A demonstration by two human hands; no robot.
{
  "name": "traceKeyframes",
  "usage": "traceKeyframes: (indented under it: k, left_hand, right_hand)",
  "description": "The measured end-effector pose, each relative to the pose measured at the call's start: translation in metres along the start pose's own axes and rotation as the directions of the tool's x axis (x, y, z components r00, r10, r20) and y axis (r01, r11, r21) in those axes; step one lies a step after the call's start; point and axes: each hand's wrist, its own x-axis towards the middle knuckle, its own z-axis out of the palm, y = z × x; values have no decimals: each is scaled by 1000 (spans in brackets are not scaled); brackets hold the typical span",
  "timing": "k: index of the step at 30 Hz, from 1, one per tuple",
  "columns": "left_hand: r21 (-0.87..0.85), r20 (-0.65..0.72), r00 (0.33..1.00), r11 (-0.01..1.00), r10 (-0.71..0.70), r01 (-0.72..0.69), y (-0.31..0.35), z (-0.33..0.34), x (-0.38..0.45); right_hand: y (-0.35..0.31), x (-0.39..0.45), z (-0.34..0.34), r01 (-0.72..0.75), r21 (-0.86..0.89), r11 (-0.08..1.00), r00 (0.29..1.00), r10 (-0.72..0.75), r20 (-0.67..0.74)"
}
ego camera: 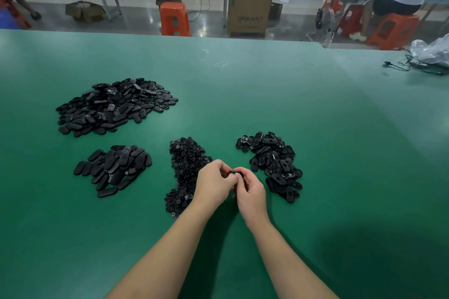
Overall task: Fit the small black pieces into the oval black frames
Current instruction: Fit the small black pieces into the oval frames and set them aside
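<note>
Head view: left hand (213, 183) and right hand (250, 189) meet above green table (243, 94), fingers of both curled, pinching one oval frame (235, 173) between them, likely pressing small piece in; piece itself hidden. Small-piece pile (185, 170) just left of hands, open-frame pile (272, 165) just right, both within easy reach. Two oval piles (114, 104), (113, 168) farther left, probably finished stock.

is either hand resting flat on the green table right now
No, the left hand and right hand are raised together, pinching one small black part between their fingertips.
</note>
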Motion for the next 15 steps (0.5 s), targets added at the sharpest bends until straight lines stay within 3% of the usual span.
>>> traceKeyframes:
  k: [7, 15]
  left_hand:
    - [33, 62, 991, 992, 119, -121, -6, -5, -2]
    - [281, 55, 942, 900, 332, -334, -18, -5, -1]
  right_hand:
    - [1, 1, 1, 30, -32, 999, 999, -31, -23]
    - [0, 1, 0, 24, -39, 999, 1000, -24, 10]
